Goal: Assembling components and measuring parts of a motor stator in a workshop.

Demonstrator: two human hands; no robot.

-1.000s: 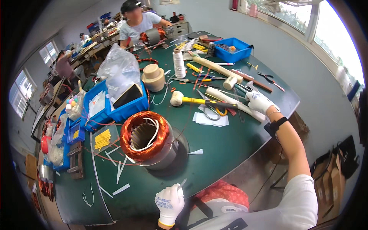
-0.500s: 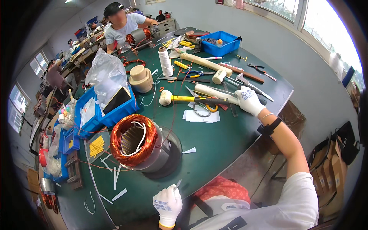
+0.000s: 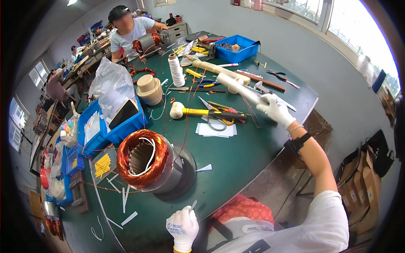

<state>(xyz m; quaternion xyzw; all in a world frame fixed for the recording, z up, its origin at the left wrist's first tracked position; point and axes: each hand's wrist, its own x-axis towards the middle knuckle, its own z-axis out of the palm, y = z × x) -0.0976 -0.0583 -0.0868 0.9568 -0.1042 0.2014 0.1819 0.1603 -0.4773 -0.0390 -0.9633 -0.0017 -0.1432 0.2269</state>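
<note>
My right hand (image 3: 276, 110), in a white glove, is closed on one end of a pale wooden rod (image 3: 238, 87). The rod is smeared by motion and slants up to the left over the tools. My left hand (image 3: 182, 227), also gloved, is closed at the near edge of the table around a small thin tool with a grey tip (image 3: 193, 205); the rest is hidden in the fist. Beyond it stands a motor stator (image 3: 168, 175) on a dark round base, with a thick ring of copper windings (image 3: 123, 162) and a white cord around its opening.
A white-headed mallet (image 3: 176, 110), scissors (image 3: 217, 123) and white paper slips (image 3: 211, 130) lie mid-table. Blue bins (image 3: 122, 134) line the left; another blue bin (image 3: 242, 57) stands at the far end. A thread cone (image 3: 176, 71) stands upright. A co-worker (image 3: 128, 36) handles another stator opposite.
My right hand has lifted the pale rod off the table, and its far end has swung upward. The left hand keeps its hold nearly in place. The view has shifted slightly.
</note>
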